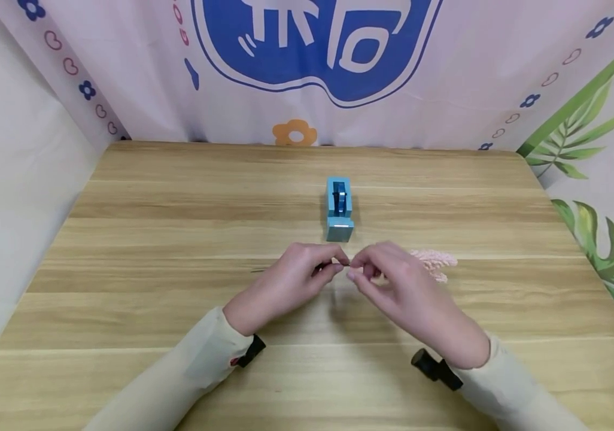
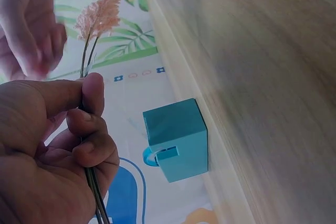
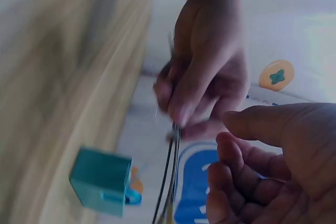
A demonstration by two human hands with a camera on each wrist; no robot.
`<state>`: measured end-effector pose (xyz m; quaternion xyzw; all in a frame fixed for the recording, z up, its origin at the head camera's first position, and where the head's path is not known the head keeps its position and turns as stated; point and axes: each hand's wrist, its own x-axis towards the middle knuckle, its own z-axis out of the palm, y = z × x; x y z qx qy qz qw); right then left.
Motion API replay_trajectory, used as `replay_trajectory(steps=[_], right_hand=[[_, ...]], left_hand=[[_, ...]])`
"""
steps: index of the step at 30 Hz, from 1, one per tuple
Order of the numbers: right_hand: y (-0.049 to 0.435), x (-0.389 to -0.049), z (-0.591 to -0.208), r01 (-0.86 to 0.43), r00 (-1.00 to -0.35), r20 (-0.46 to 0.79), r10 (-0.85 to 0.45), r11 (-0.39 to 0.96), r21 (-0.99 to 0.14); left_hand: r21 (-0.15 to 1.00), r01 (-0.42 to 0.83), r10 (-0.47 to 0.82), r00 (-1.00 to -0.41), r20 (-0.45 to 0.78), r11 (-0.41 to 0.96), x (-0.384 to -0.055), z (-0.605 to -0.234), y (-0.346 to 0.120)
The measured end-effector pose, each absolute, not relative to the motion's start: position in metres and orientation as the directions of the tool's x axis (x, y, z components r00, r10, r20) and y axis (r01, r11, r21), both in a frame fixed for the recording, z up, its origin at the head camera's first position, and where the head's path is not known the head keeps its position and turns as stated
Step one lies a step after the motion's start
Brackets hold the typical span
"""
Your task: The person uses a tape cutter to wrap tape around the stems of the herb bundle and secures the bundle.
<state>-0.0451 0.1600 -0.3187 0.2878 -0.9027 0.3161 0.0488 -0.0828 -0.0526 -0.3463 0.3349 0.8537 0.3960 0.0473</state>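
Observation:
Thin dark stems point(image 2: 98, 198) run through my left hand point(image 1: 296, 275), which pinches them between thumb and fingers. Two fluffy pink flower plumes point(image 1: 435, 261) top the stems, partly behind my right hand point(image 1: 409, 287) in the head view. A shiny, clear strip that looks like tape point(image 2: 88, 70) shows on the stems just above the left fingertips. Close beside the stems, the right hand has its fingers loosely bent, and the right wrist view shows nothing between them. Beyond both hands stands a blue tape dispenser point(image 1: 339, 230) with a roll in it.
The wooden table point(image 1: 151, 239) spreads out around the hands. A printed curtain point(image 1: 140, 72) hangs along its back edge, with leaf-patterned cloth point(image 1: 608, 239) on the right. Dark wrist cameras point(image 1: 436, 368) sit at both cuffs.

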Motion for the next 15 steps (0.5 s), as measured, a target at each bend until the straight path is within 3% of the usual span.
replay_trajectory(steps=[3, 6, 15], right_hand=[[0.163, -0.052, -0.32, -0.609, -0.792, 0.355, -0.496, 0.683, -0.403], [0.164, -0.06, -0.328, -0.633, -0.771, 0.356, -0.527, 0.697, -0.338], [0.163, -0.065, -0.348, -0.662, -0.746, 0.386, -0.543, 0.668, -0.339]], left_hand=[[0.713, 0.526, 0.611, -0.773, 0.172, 0.464, -0.083, -0.346, -0.052], [0.713, 0.527, 0.61, -0.773, 0.175, 0.462, -0.082, -0.346, -0.051], [0.711, 0.514, 0.603, -0.782, 0.159, 0.479, -0.082, -0.345, -0.05]])
